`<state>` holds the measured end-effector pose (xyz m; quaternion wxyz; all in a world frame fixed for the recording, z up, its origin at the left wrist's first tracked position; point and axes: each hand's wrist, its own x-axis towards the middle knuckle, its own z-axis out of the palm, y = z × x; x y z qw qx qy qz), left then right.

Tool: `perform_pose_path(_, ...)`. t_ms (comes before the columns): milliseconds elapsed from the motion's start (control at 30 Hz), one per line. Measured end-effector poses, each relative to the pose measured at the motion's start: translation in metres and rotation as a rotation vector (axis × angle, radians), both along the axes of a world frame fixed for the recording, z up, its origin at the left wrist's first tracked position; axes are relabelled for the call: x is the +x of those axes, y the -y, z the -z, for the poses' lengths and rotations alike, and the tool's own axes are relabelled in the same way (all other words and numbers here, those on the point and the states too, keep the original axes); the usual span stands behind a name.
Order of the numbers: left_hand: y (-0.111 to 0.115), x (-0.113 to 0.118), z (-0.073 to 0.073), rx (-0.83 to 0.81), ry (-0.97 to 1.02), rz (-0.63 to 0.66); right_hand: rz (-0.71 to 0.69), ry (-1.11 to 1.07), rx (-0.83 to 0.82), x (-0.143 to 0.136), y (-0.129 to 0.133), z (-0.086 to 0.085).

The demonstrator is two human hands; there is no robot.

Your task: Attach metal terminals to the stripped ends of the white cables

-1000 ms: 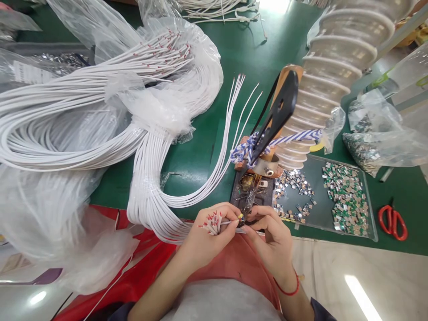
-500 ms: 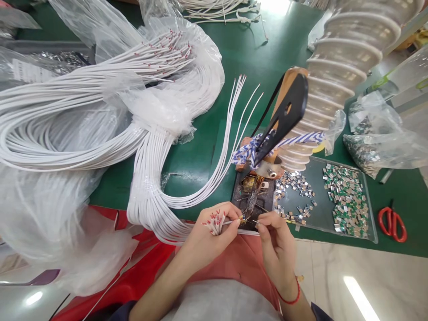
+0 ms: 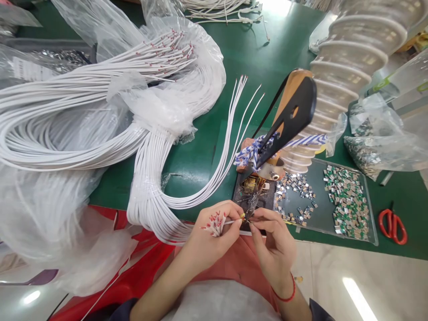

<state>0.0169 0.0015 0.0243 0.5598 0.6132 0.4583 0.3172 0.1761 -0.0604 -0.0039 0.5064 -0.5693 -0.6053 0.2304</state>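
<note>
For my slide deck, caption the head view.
Left hand holding white cables, right hand alongside, at a green table.

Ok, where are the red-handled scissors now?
In the head view, the red-handled scissors lie on the green table at the person's far right, just right of the clear tray.

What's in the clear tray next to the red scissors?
The tray holds scattered small silver pieces and a heap of green-and-silver ones. Whatever lies beneath the heap is covered.
</note>
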Motion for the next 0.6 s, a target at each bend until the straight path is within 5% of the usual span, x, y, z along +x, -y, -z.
perform_pose_path(600,0.0017,0.0006,0.0003,-0.05,0.015,-0.024,0.005,-0.06,-0.004,-0.0009,-0.0017,0.005)
